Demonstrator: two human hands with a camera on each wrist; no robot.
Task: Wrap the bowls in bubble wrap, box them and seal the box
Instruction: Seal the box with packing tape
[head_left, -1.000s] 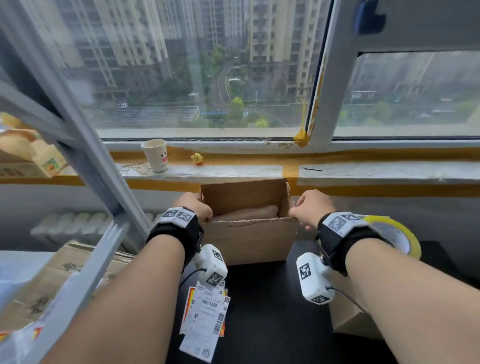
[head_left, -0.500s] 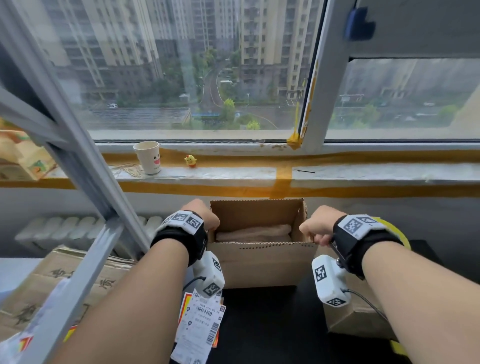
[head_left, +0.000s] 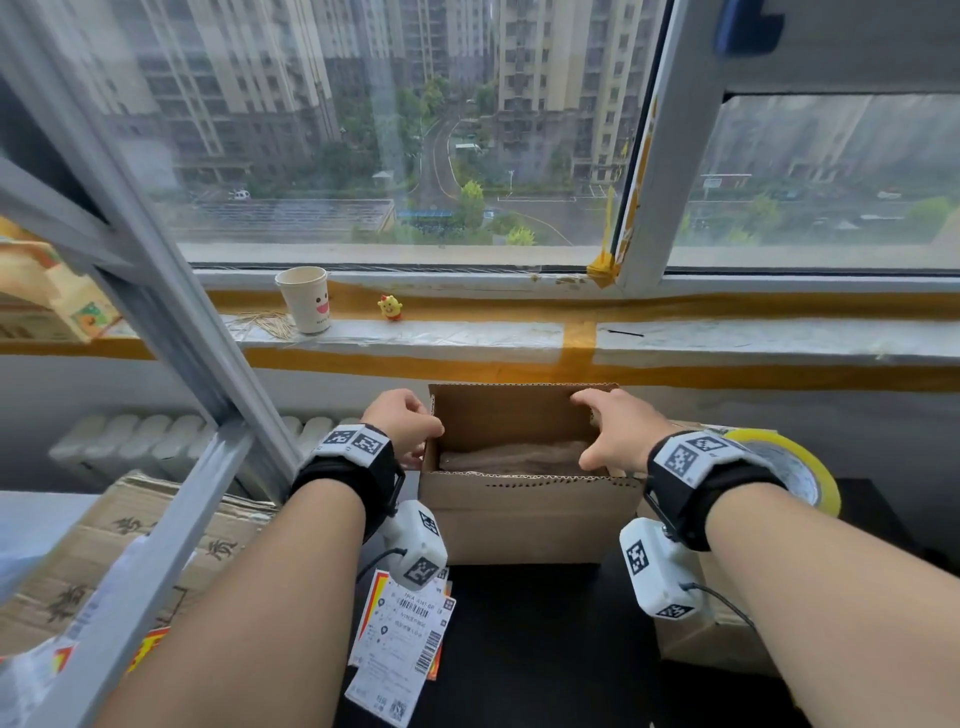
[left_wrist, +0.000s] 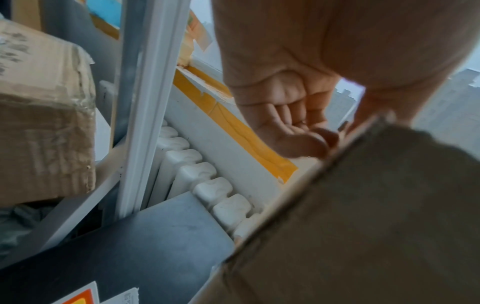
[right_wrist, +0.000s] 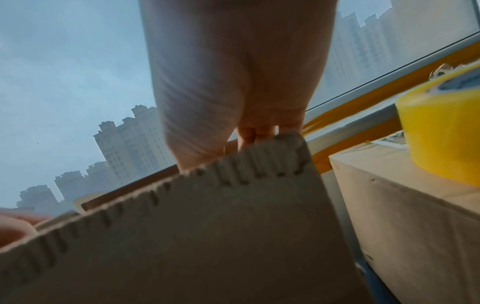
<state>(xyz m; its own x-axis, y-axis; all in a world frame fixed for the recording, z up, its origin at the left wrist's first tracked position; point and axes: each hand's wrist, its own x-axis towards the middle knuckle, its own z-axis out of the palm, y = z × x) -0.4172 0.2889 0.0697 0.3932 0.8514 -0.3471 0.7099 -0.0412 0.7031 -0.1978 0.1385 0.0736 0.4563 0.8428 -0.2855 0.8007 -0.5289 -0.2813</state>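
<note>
Left hand (head_left: 402, 423) pinches the left flap of the box (head_left: 530, 514) on the dark table; right hand (head_left: 615, 434), fingers extended, reaches inside. Flaps should fold flat over the wrapped bundle (head_left: 514, 457) before taping.

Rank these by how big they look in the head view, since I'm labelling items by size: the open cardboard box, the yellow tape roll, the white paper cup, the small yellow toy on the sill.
1. Open cardboard box
2. Yellow tape roll, partly hidden by the right wrist
3. White paper cup, farther away, so true size is unsure
4. Small yellow toy
</note>
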